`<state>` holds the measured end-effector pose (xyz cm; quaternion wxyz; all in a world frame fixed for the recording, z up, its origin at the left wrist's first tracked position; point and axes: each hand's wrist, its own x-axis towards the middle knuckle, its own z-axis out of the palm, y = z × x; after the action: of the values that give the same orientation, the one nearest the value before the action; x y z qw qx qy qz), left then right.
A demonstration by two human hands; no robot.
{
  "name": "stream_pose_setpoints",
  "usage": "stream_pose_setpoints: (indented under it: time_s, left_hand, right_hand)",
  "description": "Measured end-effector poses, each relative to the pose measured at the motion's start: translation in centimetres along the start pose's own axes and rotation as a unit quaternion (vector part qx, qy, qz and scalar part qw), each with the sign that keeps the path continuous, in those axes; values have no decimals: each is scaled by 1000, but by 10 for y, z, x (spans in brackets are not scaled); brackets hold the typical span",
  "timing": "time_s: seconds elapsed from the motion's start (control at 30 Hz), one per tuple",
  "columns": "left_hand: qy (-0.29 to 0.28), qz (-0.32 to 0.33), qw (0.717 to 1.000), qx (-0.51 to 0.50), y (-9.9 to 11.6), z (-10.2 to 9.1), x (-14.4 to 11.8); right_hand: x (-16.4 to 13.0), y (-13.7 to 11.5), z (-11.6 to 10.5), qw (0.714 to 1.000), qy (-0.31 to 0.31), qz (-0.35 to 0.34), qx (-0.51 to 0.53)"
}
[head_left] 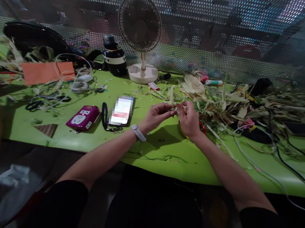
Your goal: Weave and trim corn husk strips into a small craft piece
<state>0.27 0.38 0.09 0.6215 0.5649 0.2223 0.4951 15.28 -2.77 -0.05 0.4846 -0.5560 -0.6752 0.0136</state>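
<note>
Watching from afar, I see both hands, the left hand (156, 115) and right hand (190, 118), pinched shut on one dry husk strip (172, 98) rising upright between them above the green table (164, 150).

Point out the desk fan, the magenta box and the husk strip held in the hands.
desk fan (140, 23), head view, middle of the round grille.
magenta box (83, 117), head view, its top face.
husk strip (172, 96), head view, pale part above the fingers.
</note>
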Motion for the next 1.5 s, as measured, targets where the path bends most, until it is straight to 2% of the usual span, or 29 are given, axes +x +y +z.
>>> stream_pose_setpoints:
  time_s: [0.13, 0.27, 0.37, 0.53, 0.7, 0.87, 1.03, 1.17, 1.3, 1.5]
  left_hand:
    - [-6, -13, 1000, 4, 2, -5, 2]
    - [-11, -9, 1000, 23, 2, -11, 4]
    - [-8, -6, 999, 38, 1, -13, 6]
    - [-16, -11, 998, 58, 1, -12, 5]
    - [-25, -17, 998, 53, 1, -12, 4]
    - [-67, -71, 995, 18, 8, -15, 5]
    - [-90, -122, 988, 15, 15, -19, 5]
    - [-83, -130, 988, 2, 14, -21, 5]
    - [-53, -134, 989, -15, 12, -19, 5]
    - [-43, -188, 975, -108, 13, -15, 4]
  right_hand:
    - [2, -1, -2, 1000, 14, 14, 24]
    - [5, 4, -2, 999, 22, -25, -33]
    - [6, 6, -2, 999, -3, -34, -34]
    - [4, 4, 0, 996, -53, 39, 63]
    - [5, 1, 0, 976, -99, 105, 166]
    - [7, -2, -5, 991, -33, 50, 119]
    - [2, -3, -4, 984, -60, 102, 134]
    - [1, -1, -1, 979, -76, 111, 152]
    - [2, -1, 0, 986, -55, 83, 133]
    - [2, -1, -2, 986, -41, 67, 145]
